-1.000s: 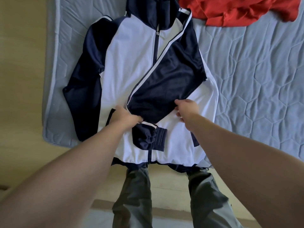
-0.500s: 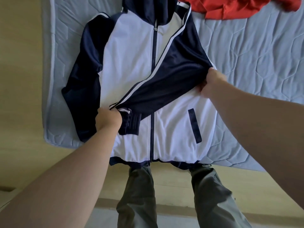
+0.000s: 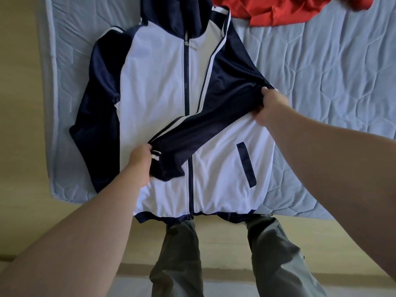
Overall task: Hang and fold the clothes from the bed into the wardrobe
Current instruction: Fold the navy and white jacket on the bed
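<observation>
Bed [image 3: 321, 82]: blue-grey quilted mattress, near edge + one corner in view; holds jacket and red top, well apart from each other at the bodies.
Jacket [image 3: 154, 93]: navy/white, flat on bed, front up, hood [image 3: 177, 16] at far end; hem [image 3: 225, 215] hangs just over near edge of bed.
Zip [image 3: 186, 82]: closed, runs down centre; crossed by folded sleeve about halfway.
Folded sleeve [image 3: 214, 125]: navy w/ white stripes, from R-side shoulder, laid diagonally across white front toward lower L; pulled fairly taut btwn both hands.
Cuff [image 3: 165, 170]: end of folded sleeve, bunched against L hand, resting on white front L of zip.
Flat sleeve [image 3: 98, 125]: navy, on L side, lying on bed alongside body, untouched.
Pocket [image 3: 246, 163]: navy slit on R front panel, below folded sleeve, uncovered.
Red top [image 3: 278, 9]: crumpled at far R of bed, just beside jacket shoulder.
L hand [image 3: 140, 161]: arm stretched fwd, back of hand up, fingers curled tight round sleeve at cuff.
R hand [image 3: 271, 108]: arm in from R, thumb on top, fingers clamped on sleeve fold at jacket's R edge, cloth lifted a bit there.
Trousers [image 3: 182, 254]: grey-green, both legs below hem, standing at bed edge.
Floor [image 3: 21, 146]: pale tan, L of and below bed.
</observation>
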`<control>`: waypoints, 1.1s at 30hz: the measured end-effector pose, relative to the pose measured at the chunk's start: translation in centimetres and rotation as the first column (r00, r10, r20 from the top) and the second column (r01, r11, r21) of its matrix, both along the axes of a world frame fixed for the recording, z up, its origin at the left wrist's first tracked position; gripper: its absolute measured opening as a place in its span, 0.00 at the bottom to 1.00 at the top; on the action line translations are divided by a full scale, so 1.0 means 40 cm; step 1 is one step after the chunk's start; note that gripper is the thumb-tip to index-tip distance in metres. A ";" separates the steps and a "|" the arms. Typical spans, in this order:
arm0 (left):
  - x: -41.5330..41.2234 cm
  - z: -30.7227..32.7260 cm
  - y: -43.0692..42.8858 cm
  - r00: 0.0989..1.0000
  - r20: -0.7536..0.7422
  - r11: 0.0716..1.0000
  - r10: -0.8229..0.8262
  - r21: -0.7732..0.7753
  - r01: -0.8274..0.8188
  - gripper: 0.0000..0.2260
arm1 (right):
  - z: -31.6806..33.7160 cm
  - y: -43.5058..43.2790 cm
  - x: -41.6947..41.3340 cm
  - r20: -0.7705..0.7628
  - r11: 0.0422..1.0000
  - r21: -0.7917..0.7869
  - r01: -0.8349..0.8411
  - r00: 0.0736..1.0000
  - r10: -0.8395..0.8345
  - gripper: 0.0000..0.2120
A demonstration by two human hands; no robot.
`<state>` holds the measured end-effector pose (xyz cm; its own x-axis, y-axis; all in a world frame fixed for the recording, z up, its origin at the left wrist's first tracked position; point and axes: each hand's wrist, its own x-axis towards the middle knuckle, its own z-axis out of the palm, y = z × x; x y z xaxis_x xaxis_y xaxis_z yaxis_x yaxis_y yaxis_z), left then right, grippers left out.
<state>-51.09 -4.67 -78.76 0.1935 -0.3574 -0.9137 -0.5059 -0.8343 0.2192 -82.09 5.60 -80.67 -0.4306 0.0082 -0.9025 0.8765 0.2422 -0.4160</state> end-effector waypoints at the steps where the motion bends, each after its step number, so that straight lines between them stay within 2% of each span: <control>1: 0.003 0.013 0.003 0.996 -0.032 0.994 -0.078 0.072 0.081 0.14 | -0.002 0.000 -0.003 0.000 1.000 0.009 0.006 1.000 -0.006 0.13; 3: 0.015 0.032 0.007 0.942 -0.139 0.916 -0.304 0.231 0.330 0.25 | -0.002 0.001 -0.009 0.023 0.998 0.055 0.044 0.999 -0.045 0.11; 5: 0.033 0.038 0.017 0.813 -0.208 0.736 -0.544 0.346 0.581 0.27 | -0.003 0.001 -0.008 0.015 0.997 0.078 0.025 1.000 -0.026 0.12; 6: 0.042 0.036 0.021 0.756 -0.210 0.649 -0.620 0.404 0.645 0.28 | 0.000 0.001 -0.006 0.000 0.994 0.105 -0.009 1.000 0.009 0.13; 8: 0.052 0.039 0.035 0.691 -0.202 0.531 -0.694 0.504 0.681 0.25 | 0.010 -0.003 0.000 -0.032 0.984 0.145 -0.099 0.994 0.105 0.17; 10: 0.062 0.042 0.048 0.606 -0.177 0.445 -0.776 0.527 0.724 0.20 | 0.024 -0.004 0.010 -0.055 0.953 0.208 -0.219 0.971 0.235 0.20; 11: 0.065 0.043 0.051 0.542 -0.144 0.403 -0.828 0.517 0.755 0.20 | 0.029 -0.003 0.014 -0.085 0.947 0.249 -0.202 0.970 0.229 0.21; 12: 0.067 0.045 0.053 0.444 -0.103 0.339 -0.890 0.500 0.797 0.23 | 0.030 -0.002 0.016 -0.143 0.933 0.307 -0.187 0.960 0.240 0.20; 13: 0.066 0.044 0.051 0.311 -0.049 0.250 -0.949 0.483 0.839 0.26 | 0.032 0.002 0.020 -0.171 0.932 0.323 -0.162 0.959 0.226 0.19; 14: 0.060 0.049 0.049 0.161 0.029 0.156 -0.986 0.475 0.866 0.27 | 0.034 0.006 0.025 -0.192 0.912 0.346 -0.222 0.934 0.301 0.18; 16: 0.030 0.069 0.046 -0.116 0.155 -0.015 -0.981 0.536 0.844 0.24 | 0.028 0.008 0.035 -0.223 0.842 0.464 -0.276 0.883 0.413 0.19; 17: 0.010 0.077 0.047 -0.185 0.191 -0.044 -0.964 0.570 0.821 0.20 | 0.027 0.007 0.045 -0.229 0.782 0.542 -0.308 0.841 0.490 0.20; 18: -0.013 0.082 0.047 -0.205 0.238 -0.035 -0.949 0.568 0.822 0.16 | 0.026 0.008 0.055 -0.224 0.695 0.628 -0.351 0.773 0.593 0.20; 19: -0.039 0.079 0.045 -0.180 0.296 0.003 -0.938 0.526 0.850 0.13 | 0.026 0.007 0.066 -0.215 0.586 0.717 -0.378 0.680 0.702 0.20; 21: -0.099 0.074 0.037 -0.080 0.430 0.076 -0.899 0.334 0.939 0.15 | 0.033 0.009 0.088 -0.221 0.398 0.840 -0.368 0.437 0.872 0.19; 22: -0.137 0.076 0.033 -0.053 0.492 0.056 -0.869 0.205 0.977 0.16 | 0.037 0.009 0.102 -0.217 0.316 0.875 -0.367 0.286 0.933 0.19; 24: -0.224 0.076 0.024 0.000 0.589 -0.069 -0.808 -0.095 0.993 0.15 | 0.037 0.009 0.122 -0.208 0.194 0.910 -0.366 0.001 0.978 0.18; 26: -0.321 0.070 0.010 0.084 0.591 -0.192 -0.802 -0.388 0.901 0.17 | 0.034 0.013 0.127 -0.198 0.111 0.925 -0.364 -0.211 0.957 0.19; 27: -0.370 0.062 0.000 0.099 0.573 -0.237 -0.814 -0.482 0.843 0.19 | 0.033 0.016 0.126 -0.200 0.085 0.923 -0.374 -0.281 0.939 0.21; 29: -0.464 0.034 -0.023 0.092 0.553 -0.293 -0.828 -0.567 0.770 0.25 | 0.027 0.025 0.119 -0.197 0.027 0.904 -0.427 -0.358 0.913 0.25; 31: -0.558 -0.001 -0.047 0.056 0.544 -0.324 -0.837 -0.575 0.751 0.28 | 0.016 0.041 0.108 -0.163 -0.045 0.877 -0.479 -0.385 0.909 0.28; 33: -0.636 -0.041 -0.069 -0.022 0.556 -0.370 -0.831 -0.523 0.768 0.30 | 0.002 0.062 0.093 -0.104 -0.114 0.853 -0.510 -0.380 0.919 0.29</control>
